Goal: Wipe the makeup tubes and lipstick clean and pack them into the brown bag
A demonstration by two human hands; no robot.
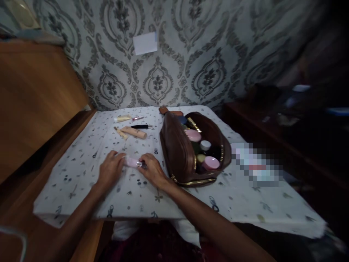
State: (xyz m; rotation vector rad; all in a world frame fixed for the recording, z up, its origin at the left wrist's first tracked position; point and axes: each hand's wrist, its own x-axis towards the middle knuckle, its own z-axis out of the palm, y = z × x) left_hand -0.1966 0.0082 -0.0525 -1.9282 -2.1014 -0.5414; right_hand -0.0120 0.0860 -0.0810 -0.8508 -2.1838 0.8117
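Note:
My left hand [110, 168] and my right hand [151, 168] lie close together on the patterned white cloth [81, 167], each gripping one end of a small pink tube [132, 162] with a silvery cap at its right end. Just right of my right hand stands an open brown cosmetic bag [177, 149] with a gold zip. Inside it I see pink-lidded jars [211, 162], a white-capped pot [205, 145] and other small items.
Several cosmetic tubes and pencils [133, 131] lie on the cloth behind my hands, near the patterned wall. A wooden bed frame [32, 102] runs along the left. Dark furniture [286, 131] stands at the right. A blurred patch [255, 165] covers something right of the bag.

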